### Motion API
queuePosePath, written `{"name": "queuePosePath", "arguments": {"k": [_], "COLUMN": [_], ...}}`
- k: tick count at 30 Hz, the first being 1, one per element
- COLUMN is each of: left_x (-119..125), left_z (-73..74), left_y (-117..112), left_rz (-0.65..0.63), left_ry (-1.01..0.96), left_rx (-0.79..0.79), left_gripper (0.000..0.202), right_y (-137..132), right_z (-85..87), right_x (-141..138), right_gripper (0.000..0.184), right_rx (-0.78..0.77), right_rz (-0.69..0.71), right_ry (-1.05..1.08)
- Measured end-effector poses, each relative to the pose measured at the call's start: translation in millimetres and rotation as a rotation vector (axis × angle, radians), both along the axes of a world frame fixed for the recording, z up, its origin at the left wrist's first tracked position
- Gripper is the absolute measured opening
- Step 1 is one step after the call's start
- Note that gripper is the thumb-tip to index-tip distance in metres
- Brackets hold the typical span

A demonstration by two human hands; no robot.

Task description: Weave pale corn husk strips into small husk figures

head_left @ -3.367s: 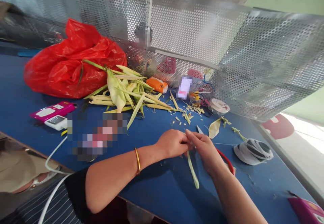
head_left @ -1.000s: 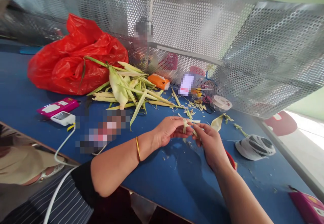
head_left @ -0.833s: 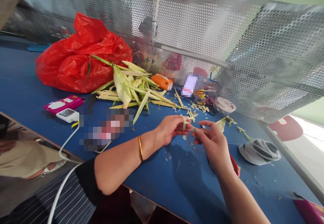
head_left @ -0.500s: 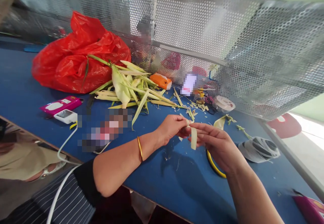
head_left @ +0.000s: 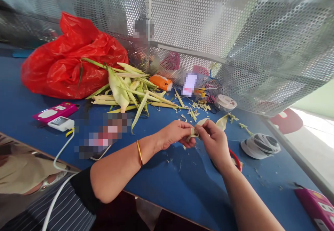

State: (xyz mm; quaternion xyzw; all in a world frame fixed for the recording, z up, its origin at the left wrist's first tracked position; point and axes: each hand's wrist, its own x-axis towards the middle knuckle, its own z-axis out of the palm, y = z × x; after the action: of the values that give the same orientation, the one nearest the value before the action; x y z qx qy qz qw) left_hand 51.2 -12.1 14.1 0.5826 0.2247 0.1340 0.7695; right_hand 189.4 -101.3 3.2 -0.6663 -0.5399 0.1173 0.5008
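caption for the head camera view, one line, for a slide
Left hand and right hand finger a pale strip over a blue table, with leaves and a red bag beyond.

Blue tabletop (head_left: pixel 167 185), cluttered.
Red plastic bag (head_left: pixel 73 64) far left, pile of pale green husks (head_left: pixel 118 90) just beside it, orange packet (head_left: pixel 159 82) near pile, husk scraps (head_left: pixel 193 115) strewn right. White roll (head_left: pixel 226 103), then thread cone (head_left: pixel 260 146) near right edge. Purple box (head_left: pixel 313 203) lower right; magenta box (head_left: pixel 58 111) left, beside white device (head_left: pixel 61 123).
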Motion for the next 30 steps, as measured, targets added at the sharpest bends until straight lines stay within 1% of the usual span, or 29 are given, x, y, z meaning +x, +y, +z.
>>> {"name": "queuePosePath", "arguments": {"k": [3,5,7,11,16,18,22,26,30], "left_x": [0.7,1.5,2.4,3.7,4.9,4.8,4.2,7.0,11.6], "left_z": [-1.3,-1.3,-0.9,-0.1,0.8,1.3,-0.6,-6.1,-7.0], "left_y": [1.0,0.7,-0.3,-2.5,-2.6,-2.3,-4.0,-9.9,-16.7], "left_rz": [-0.043,-0.027,0.017,0.120,0.211,0.211,0.171,0.273,0.366], "left_ry": [-0.001,0.014,0.042,0.082,0.088,0.081,0.029,0.035,0.005], "left_rx": [-0.017,-0.012,-0.007,0.004,0.044,0.032,-0.017,0.016,0.031], "left_gripper": [0.021,0.015,0.008,0.004,0.011,0.015,0.019,0.027,0.024], "right_y": [-0.9,-0.9,-0.6,-0.4,0.4,1.4,3.0,3.0,3.5], "right_z": [-1.2,-1.6,-1.4,0.3,0.7,-0.5,-3.4,-6.0,-8.0], "right_x": [-0.5,0.2,0.7,-0.3,-2.2,-2.3,-2.5,-4.5,-7.9], "right_gripper": [0.021,0.021,0.025,0.028,0.029,0.030,0.032,0.033,0.036], "right_rx": [-0.012,-0.022,-0.026,-0.068,-0.080,-0.076,-0.090,-0.137,-0.131], "right_rz": [-0.074,-0.095,-0.100,-0.090,-0.115,-0.142,-0.173,-0.191,-0.217], "right_ry": [-0.198,-0.260,-0.273,-0.172,-0.066,-0.032,0.045,0.084,0.090]}}
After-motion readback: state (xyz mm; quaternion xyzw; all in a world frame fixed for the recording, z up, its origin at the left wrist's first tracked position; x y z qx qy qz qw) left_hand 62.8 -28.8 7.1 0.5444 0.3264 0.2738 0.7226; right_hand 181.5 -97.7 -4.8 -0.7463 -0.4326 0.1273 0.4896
